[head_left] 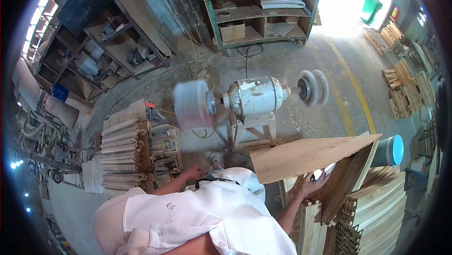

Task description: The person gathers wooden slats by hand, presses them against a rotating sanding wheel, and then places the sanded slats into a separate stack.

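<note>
My left hand [192, 173] is beside my waist, its fingers loosely curled, with nothing visible in them. My right hand [314, 184] reaches beneath the edge of a brown board [310, 156], close to stacked wood. Its fingers are bent around something small, white and dark that I cannot make out. Ahead of me stands a pale motor [255, 96] on a metal stand. A wide, blurred wheel [192, 104] is on its left end, and a pair of narrower round wheels [313, 88] on its right end.
Stacked wooden pieces [122, 156] lie at left, and more wood strips [381, 203] at right. A blue-topped bucket [393, 150] stands behind the board. Farther off are a cabinet [259, 40], shelves [113, 43], cables, pallets [407, 90] and a yellow floor line [353, 80].
</note>
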{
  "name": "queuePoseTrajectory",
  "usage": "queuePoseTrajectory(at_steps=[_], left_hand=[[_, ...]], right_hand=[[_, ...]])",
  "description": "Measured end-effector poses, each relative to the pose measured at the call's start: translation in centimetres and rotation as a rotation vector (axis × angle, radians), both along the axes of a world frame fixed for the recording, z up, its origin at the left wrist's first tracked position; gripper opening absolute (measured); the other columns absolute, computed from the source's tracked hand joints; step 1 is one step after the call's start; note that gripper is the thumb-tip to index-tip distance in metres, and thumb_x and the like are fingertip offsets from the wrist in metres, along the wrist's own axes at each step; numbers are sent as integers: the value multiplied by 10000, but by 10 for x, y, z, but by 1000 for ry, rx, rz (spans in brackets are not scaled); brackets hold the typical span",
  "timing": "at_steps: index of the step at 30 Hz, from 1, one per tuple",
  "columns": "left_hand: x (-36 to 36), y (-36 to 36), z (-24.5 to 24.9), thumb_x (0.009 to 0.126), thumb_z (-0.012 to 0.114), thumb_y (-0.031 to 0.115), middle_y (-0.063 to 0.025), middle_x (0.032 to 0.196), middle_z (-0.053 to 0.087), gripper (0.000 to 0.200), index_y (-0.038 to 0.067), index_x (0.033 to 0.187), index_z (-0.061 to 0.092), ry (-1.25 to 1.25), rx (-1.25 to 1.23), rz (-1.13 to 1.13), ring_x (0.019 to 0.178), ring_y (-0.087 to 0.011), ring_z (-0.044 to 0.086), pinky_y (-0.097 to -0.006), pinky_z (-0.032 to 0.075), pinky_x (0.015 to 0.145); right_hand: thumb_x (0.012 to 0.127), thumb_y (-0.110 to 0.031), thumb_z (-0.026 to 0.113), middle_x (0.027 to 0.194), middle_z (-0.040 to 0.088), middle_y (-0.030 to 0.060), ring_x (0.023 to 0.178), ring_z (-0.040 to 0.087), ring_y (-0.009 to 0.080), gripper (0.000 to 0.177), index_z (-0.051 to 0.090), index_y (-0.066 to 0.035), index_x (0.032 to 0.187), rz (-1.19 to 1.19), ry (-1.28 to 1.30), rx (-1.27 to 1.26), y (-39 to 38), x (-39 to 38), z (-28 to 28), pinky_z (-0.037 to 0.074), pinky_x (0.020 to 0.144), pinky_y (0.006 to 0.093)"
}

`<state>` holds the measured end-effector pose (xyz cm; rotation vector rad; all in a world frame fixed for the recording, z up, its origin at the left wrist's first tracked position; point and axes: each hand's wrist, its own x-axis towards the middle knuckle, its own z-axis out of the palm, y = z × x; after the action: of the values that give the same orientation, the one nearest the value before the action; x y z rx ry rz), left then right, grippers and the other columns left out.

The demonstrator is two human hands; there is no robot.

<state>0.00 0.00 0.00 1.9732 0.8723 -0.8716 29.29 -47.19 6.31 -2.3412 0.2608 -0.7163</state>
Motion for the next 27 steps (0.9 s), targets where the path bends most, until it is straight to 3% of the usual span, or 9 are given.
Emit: queuePoseTrajectory(at_steps=[3,5,15,19,20,21,22,25,27], left_hand=[[0,2,5,866,684,240,-107,842,730,267,8,994,714,-71,65,-79,720,-176,693,-334,566,673],[-4,0,5,876,665,221,-103,829,723,252,0,990,704,-167,-46,109,713,-173,688,-326,563,658],[-9,2,-12,893,663,248,-100,806,717,249,7,932,710,-162,-67,209,691,-155,673,-323,552,636],[-17,-10,-5,821,665,263,-167,749,687,246,26,778,714,-278,215,-140,611,-252,644,-382,522,611],[-18,-9,3,819,663,295,-186,768,676,278,20,823,709,-295,223,-149,635,-278,643,-399,513,633],[-22,-10,9,817,661,327,-205,788,664,319,15,868,705,-311,228,-161,660,-303,643,-416,504,655],[-31,-18,11,814,663,321,-195,781,667,304,23,859,706,-381,211,-35,671,-324,638,-426,501,656],[-55,-36,7,809,667,303,-164,776,682,263,43,824,707,-580,110,283,718,-361,641,-445,493,658],[-74,-40,-29,810,670,290,-145,784,691,243,51,828,713,-399,291,189,751,-332,659,-446,494,677]], right_hand=[[912,-300,662,1484,366,250,1363,371,408,494,554,-54,1327,-3,16,-27,7,-1,7,335,1101,509],[912,-290,661,1480,366,258,1363,372,405,491,554,-44,1323,-4,18,-5,10,-3,11,336,1101,507],[884,-256,688,1491,339,254,1342,388,413,503,552,-62,1328,42,1,-7,5,-3,12,348,1096,518],[948,-335,638,1407,406,288,1318,390,440,550,504,33,1334,37,-90,255,28,-17,28,320,1110,516],[981,-327,592,1364,436,289,1277,415,446,528,495,61,1325,24,3,-35,31,-34,31,327,1098,526],[994,-310,572,1340,455,280,1244,439,443,507,490,62,1329,99,-6,-247,29,-48,18,341,1080,532],[995,-308,568,1360,461,279,1211,478,438,485,516,53,1314,121,-20,-80,40,-70,19,385,1040,527],[987,-280,582,1313,522,283,1156,526,434,443,556,49,1281,410,-85,-154,76,-86,10,436,983,510],[981,-266,588,1252,571,276,1111,562,421,420,581,56,1249,698,-61,-95,128,-87,2,460,954,487]])
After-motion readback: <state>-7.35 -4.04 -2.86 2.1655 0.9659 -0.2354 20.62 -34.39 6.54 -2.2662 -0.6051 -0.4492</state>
